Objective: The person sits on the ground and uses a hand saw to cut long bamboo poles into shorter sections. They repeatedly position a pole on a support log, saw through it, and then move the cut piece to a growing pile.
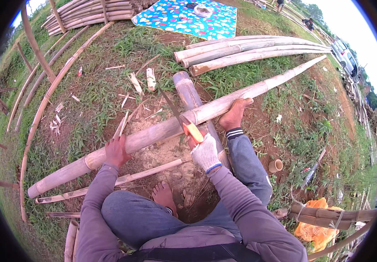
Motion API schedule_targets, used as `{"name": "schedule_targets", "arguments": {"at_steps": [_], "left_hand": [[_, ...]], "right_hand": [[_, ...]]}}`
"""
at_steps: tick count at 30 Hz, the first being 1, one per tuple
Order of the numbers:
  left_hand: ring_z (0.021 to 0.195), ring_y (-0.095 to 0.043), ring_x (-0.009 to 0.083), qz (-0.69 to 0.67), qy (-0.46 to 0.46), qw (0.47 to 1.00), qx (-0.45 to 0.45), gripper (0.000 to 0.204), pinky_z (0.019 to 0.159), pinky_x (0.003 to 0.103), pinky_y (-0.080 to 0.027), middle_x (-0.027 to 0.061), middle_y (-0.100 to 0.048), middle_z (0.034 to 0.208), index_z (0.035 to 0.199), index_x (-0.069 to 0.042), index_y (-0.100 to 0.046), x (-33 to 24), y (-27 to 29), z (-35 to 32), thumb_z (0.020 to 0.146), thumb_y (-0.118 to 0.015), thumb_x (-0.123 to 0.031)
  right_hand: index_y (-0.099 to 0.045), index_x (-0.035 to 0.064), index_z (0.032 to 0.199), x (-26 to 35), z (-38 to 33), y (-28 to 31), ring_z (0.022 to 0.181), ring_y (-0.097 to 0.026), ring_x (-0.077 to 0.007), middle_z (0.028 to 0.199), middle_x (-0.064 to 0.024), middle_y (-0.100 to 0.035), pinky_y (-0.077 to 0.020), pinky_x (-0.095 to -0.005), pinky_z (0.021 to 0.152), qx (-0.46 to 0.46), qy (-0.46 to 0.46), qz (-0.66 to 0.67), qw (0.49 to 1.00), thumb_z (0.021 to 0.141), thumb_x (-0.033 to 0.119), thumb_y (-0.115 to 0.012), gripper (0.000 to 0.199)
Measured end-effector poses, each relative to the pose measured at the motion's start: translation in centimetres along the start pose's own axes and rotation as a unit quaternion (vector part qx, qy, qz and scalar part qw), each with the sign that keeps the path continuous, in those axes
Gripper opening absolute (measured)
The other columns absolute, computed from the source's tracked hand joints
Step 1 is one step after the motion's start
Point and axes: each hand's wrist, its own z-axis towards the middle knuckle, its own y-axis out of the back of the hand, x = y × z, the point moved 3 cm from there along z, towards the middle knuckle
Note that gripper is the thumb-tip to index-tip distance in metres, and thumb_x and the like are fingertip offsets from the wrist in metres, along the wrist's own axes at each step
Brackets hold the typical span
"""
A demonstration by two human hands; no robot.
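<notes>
A long, thick bamboo pole (153,134) runs from the lower left to the upper right in front of me. My left hand (117,151), bare, lies on the pole with its fingers over the top. In a white knitted glove, my right hand (206,152) is closed round the orange handle of a handsaw (171,104). The saw's blade crosses the pole and points up and away to the left. A shorter bamboo piece (187,89) lies crosswise under the pole, near the blade. My right foot (236,114) presses against the pole to the right of the saw.
Several bamboo poles (249,51) lie beyond on the grass, below a blue patterned sheet (175,17). Split bamboo (131,178) lies near my left foot (164,197). A short bamboo ring (275,166) and an orange net bag (315,233) are at the right. A white vehicle (345,57) stands far off.
</notes>
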Motion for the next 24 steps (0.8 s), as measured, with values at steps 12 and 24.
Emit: {"name": "schedule_targets", "arguments": {"at_steps": [12, 24], "left_hand": [[0.122, -0.066, 0.0362, 0.006, -0.012, 1.000, -0.015, 0.091, 0.101, 0.054, -0.050, 0.0131, -0.067, 0.126, 0.138, -0.012, -0.053, -0.6, -0.4, 0.0, 0.061, -0.099, -0.029], [0.120, -0.067, 0.0370, -0.015, -0.024, 1.000, -0.012, 0.090, 0.099, 0.054, -0.050, 0.0139, -0.067, 0.124, 0.136, -0.013, -0.054, -0.1, 0.3, -0.1, 0.062, -0.100, -0.032]], "right_hand": [[-0.062, -0.0039, 0.145, -8.5, -17.1, 8.3, 0.115, -0.074, -0.0293, 0.135, -0.0184, -0.072, -0.0599, -0.0344, 0.098, 0.110, -0.111, 0.327, 0.932, 0.100, 0.004, -0.068, 0.046], [-0.058, -0.0047, 0.144, -8.1, -10.9, 5.2, 0.122, -0.070, -0.0284, 0.139, -0.0175, -0.068, -0.0590, -0.0349, 0.099, 0.141, -0.104, 0.346, 0.922, 0.101, 0.005, -0.068, 0.045]]}}
